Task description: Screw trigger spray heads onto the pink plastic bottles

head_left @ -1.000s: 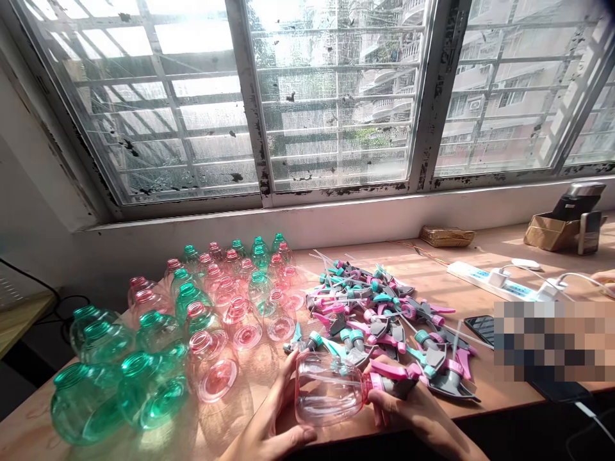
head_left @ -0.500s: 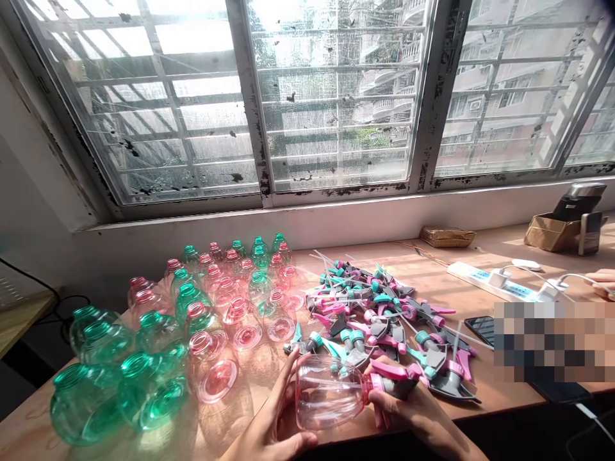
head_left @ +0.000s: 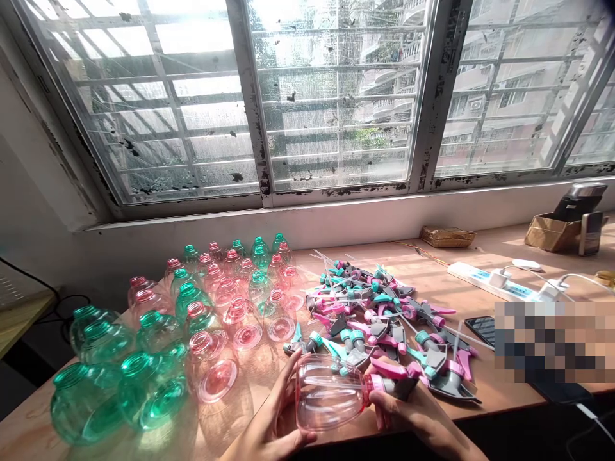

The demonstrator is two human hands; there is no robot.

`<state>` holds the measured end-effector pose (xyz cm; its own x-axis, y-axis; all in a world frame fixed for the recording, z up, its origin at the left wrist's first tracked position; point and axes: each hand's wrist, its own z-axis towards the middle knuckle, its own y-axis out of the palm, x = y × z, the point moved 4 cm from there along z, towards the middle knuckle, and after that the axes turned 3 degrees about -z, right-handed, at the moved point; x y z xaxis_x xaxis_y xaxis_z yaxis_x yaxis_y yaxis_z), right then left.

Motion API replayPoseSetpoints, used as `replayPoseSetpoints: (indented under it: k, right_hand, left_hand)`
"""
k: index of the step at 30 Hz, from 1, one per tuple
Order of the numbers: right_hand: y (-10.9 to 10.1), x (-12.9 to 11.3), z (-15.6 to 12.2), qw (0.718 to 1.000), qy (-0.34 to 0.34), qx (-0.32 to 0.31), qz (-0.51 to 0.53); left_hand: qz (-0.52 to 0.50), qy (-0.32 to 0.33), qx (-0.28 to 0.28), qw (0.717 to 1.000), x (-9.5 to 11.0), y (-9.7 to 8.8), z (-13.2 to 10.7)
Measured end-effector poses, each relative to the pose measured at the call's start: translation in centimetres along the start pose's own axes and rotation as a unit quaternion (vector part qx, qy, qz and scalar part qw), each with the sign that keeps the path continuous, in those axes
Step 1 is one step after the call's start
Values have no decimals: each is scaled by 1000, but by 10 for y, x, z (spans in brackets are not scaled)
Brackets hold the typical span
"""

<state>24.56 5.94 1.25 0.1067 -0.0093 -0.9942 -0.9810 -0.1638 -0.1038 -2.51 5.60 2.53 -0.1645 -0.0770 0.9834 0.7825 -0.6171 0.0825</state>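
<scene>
Both hands, left hand (head_left: 273, 430) and right hand (head_left: 413, 415), grip a pink spray bottle (head_left: 331, 400) lying sideways just before the trigger-sprayer pile (head_left: 379, 314).

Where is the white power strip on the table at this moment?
In the head view, the white power strip lies at the far right of the table, below the window, behind the dark phone and right of the spray-head pile.

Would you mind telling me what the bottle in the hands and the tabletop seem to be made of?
The pink bottle looks like thin clear plastic, glossy: light passes through and highlights streak it. The tabletop seems to be pale bare wood or plywood, matte, with faint grain.
</scene>
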Motion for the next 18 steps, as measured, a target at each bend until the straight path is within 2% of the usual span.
replayPoseSetpoints:
  k: [10, 18]
  right_hand:
    - [6, -3, 0, 997, -13, -65, 50]
    - [7, 6, 3, 994, -15, -79, 76]
  left_hand:
    - [19, -32, -22, 999, 4, 1, 2]
    - [18, -12, -9, 1000, -2, -3, 1]
